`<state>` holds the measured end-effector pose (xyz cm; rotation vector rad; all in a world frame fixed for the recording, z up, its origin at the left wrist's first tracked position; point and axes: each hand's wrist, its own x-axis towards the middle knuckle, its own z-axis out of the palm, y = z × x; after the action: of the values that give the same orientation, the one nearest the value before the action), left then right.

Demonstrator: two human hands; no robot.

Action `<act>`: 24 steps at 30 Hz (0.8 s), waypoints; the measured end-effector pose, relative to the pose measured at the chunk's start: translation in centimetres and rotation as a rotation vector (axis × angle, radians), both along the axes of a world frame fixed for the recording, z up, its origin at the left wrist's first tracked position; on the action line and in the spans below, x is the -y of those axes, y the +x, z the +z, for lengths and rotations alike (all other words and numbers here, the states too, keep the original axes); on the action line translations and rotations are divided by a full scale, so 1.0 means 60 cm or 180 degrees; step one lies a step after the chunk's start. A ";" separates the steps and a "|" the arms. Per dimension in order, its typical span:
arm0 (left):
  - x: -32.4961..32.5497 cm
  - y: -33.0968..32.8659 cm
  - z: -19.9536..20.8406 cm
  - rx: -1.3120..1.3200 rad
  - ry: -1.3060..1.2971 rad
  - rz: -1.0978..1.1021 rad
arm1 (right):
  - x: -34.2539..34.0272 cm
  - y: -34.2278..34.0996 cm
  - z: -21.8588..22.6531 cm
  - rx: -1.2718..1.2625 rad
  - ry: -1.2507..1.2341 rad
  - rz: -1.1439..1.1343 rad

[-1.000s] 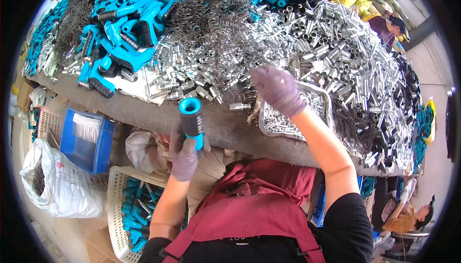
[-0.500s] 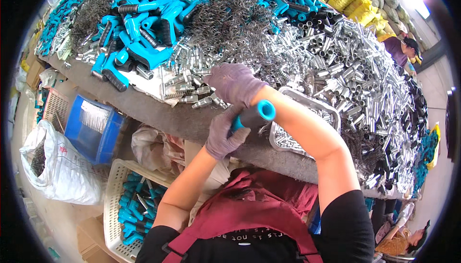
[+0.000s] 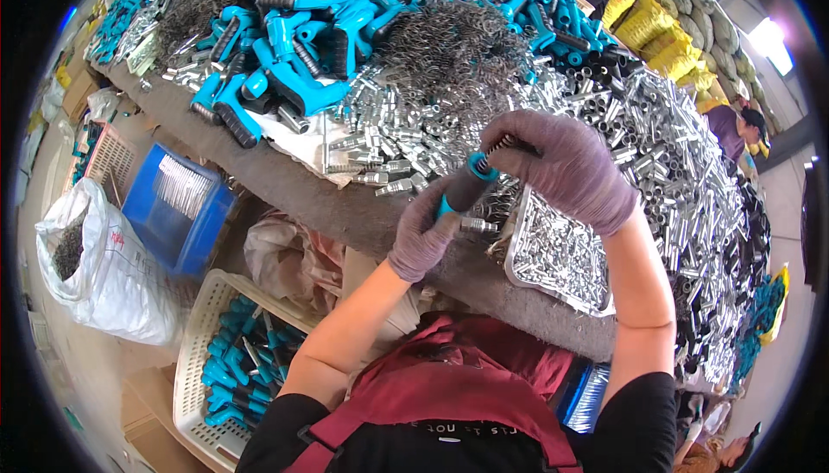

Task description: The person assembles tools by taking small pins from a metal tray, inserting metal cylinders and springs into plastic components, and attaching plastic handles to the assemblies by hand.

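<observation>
Cluttered grey surface (image 3: pixel 345 205) of metal parts, left hand (image 3: pixel 423 236) fisted around blue-black handle (image 3: pixel 462 190), right hand (image 3: pixel 566 167) arched, fingertips pinching its top end

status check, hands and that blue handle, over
Left hand gripping blue handle. Right hand pressed over its top end. Held above metal tray of small parts; loose metal pieces close by, nothing blocking.

A white plastic sack (image 3: pixel 104 266) with coloured print stands on the floor at the left, open at the top and part-filled with dark pieces. Just beside it sits a blue crate (image 3: pixel 177 210). Yellow sacks (image 3: pixel 661 20) are piled at the upper right, beyond the table.
</observation>
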<state>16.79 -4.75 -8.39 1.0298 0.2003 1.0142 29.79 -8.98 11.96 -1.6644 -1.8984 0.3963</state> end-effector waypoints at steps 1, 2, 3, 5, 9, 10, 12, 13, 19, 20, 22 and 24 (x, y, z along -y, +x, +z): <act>0.000 0.000 0.007 -0.0009 0.0131 0.0035 | 0.000 -0.006 -0.003 0.0262 -0.0082 -0.0114; -0.008 -0.016 0.014 -0.0229 0.0310 -0.0364 | -0.003 -0.008 0.001 -0.0136 -0.0325 -0.0101; -0.009 -0.013 -0.001 -0.0292 0.0605 -0.0141 | -0.005 -0.010 0.014 0.0070 -0.0595 -0.0285; -0.006 -0.013 -0.004 -0.0477 0.0684 -0.0050 | -0.009 -0.004 0.008 0.0324 -0.0276 -0.0120; -0.002 -0.016 -0.007 -0.0193 0.0451 0.0142 | -0.015 -0.020 0.002 -0.0113 -0.0640 -0.0369; -0.002 -0.022 -0.009 -0.0493 0.0466 0.0120 | -0.021 -0.022 0.001 0.0137 -0.0493 -0.0276; -0.007 -0.026 -0.004 -0.0632 0.0524 0.0148 | -0.031 -0.032 0.000 0.0165 -0.0475 -0.0415; -0.009 -0.028 0.000 -0.0794 0.0576 0.0148 | -0.037 -0.037 0.000 0.0166 -0.0467 -0.0576; -0.015 -0.019 -0.010 -0.0429 0.0104 0.0755 | -0.067 -0.042 -0.005 -0.0035 -0.0543 -0.0309; -0.017 -0.018 -0.015 -0.0570 0.0420 0.0878 | -0.072 -0.041 0.000 0.0044 -0.0728 -0.0080; -0.021 -0.021 -0.019 -0.0734 0.0747 0.0912 | -0.086 -0.042 0.026 0.0518 -0.1269 0.0272; -0.019 -0.016 -0.011 -0.0498 0.0465 0.0881 | -0.103 -0.022 0.046 0.0210 -0.1094 0.0537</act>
<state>15.83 -3.60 -9.03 1.2392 0.4105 1.2117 28.45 -2.83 14.74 -1.7509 -2.1198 0.7819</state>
